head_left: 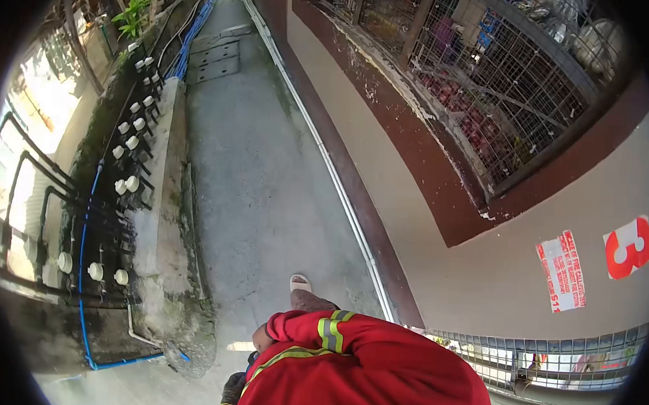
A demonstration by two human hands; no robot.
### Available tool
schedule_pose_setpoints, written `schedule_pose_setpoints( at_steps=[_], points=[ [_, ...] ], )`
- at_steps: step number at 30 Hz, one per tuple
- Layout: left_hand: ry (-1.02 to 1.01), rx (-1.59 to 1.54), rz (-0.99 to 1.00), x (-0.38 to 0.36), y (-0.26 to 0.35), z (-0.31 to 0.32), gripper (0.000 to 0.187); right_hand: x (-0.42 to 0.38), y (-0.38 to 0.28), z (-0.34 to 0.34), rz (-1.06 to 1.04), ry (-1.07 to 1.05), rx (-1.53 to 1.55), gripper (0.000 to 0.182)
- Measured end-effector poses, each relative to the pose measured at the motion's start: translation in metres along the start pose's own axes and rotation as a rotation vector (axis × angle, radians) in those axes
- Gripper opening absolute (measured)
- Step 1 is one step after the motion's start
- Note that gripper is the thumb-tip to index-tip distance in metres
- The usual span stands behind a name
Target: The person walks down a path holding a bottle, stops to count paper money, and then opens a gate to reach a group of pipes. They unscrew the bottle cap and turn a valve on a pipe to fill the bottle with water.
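Red sleeves and a red top with yellow-and-silver bands fill the bottom of the head view. My left hand (232,391), in a dark glove, shows at the lower left edge of the top; its fingers are too unclear to read. Just above it, a small dark patch, seemingly my gloved right hand (253,358), peeks out below bare skin at the sleeve end. Most of it is hidden. I cannot make out anything held in either hand. A foot in a light sandal (301,282) is on the concrete path (260,178).
Left of the path, a mossy low wall (168,174) borders several water meters (131,142), dark pipes and a blue pipe (83,264). White pipes (339,189) run along the right-hand building wall (439,229), below a mesh window (488,94). Mesh railing (564,361) stands at lower right.
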State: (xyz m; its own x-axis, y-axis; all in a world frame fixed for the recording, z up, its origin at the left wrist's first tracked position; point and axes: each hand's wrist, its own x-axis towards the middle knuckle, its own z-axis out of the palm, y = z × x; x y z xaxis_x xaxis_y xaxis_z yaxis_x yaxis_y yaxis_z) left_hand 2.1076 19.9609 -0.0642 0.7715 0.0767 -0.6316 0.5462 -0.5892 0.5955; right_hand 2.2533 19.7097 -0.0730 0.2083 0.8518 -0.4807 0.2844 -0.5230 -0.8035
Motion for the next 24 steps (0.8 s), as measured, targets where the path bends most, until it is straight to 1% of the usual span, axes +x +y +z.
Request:
schedule_pose_setpoints(
  at_steps=[2,3,5,6,9,10,13,14,15,17,18,21,24],
  points=[
    [-0.228,-0.306,0.088,0.060,0.033,-0.013,0.022,0.001,0.025,-0.047,-0.021,-0.016,-0.091,0.031],
    [-0.207,-0.269,0.072,0.067,0.070,-0.019,0.021,-0.015,0.028,-0.072,-0.016,0.050,-0.071,0.029],
    [-0.156,-0.198,0.068,0.081,0.174,-0.035,0.021,-0.053,0.034,-0.136,-0.001,0.197,-0.059,0.026],
    [-0.136,-0.272,0.202,0.104,0.192,-0.035,0.018,-0.056,0.042,-0.159,0.076,0.240,-0.054,0.022],
    [-0.054,-0.372,0.345,0.170,0.248,-0.040,0.015,-0.079,0.088,-0.218,0.056,0.421,0.187,0.020],
    [-0.130,-0.359,0.322,0.196,0.266,-0.046,0.014,-0.126,0.063,-0.254,0.119,0.508,0.116,0.021],
    [-0.305,-0.728,0.208,0.256,0.328,-0.056,0.011,-0.127,0.112,-0.305,-0.003,0.720,0.215,0.022],
    [-0.341,-0.707,0.205,0.281,0.344,-0.061,0.012,-0.131,0.126,-0.323,0.049,0.697,0.264,0.023],
    [-0.364,-0.598,0.214,0.308,0.362,-0.064,0.013,-0.140,0.134,-0.348,0.035,0.681,0.301,0.023],
    [-0.398,-0.259,0.278,0.367,0.388,-0.073,0.015,-0.150,0.150,-0.396,-0.002,0.662,0.388,0.022],
    [-0.418,-0.082,0.315,0.393,0.401,-0.078,0.016,-0.170,0.141,-0.425,0.071,0.692,0.359,0.024],
    [-0.442,0.327,0.498,0.459,0.444,-0.081,0.020,-0.161,0.179,-0.477,0.032,0.671,0.573,0.024],
    [-0.519,0.494,0.697,0.523,0.471,-0.064,0.023,-0.147,0.225,-0.504,-0.044,0.675,0.622,0.024]
  ],
)
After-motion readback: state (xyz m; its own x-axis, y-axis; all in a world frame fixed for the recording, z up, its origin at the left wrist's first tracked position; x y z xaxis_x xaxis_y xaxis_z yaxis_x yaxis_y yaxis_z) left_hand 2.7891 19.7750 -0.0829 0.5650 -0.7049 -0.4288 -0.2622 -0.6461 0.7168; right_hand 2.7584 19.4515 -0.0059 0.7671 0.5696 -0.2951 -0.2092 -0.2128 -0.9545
